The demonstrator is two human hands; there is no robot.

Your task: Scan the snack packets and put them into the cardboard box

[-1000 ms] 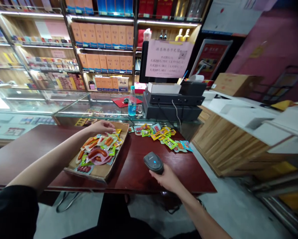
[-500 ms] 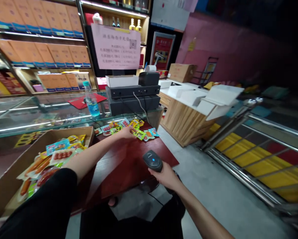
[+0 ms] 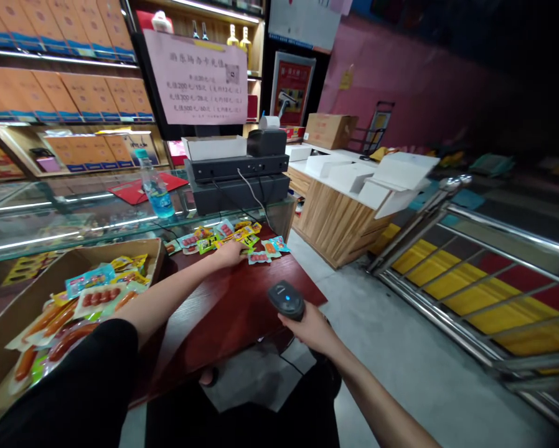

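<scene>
Right grip (image 3: 311, 325) clasps scanner (image 3: 286, 300); whether my left grip (image 3: 230, 254) holds far packets (image 3: 244, 234), I cannot tell. Dragging could spill them off the desk (image 3: 223, 305).

Black sleeve (image 3: 81, 382) — black trousers (image 3: 179, 414)

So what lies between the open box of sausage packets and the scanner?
In the head view, the left arm crosses beside the box; past it, dark red tabletop stretches toward the scanner in the right hand.
</scene>
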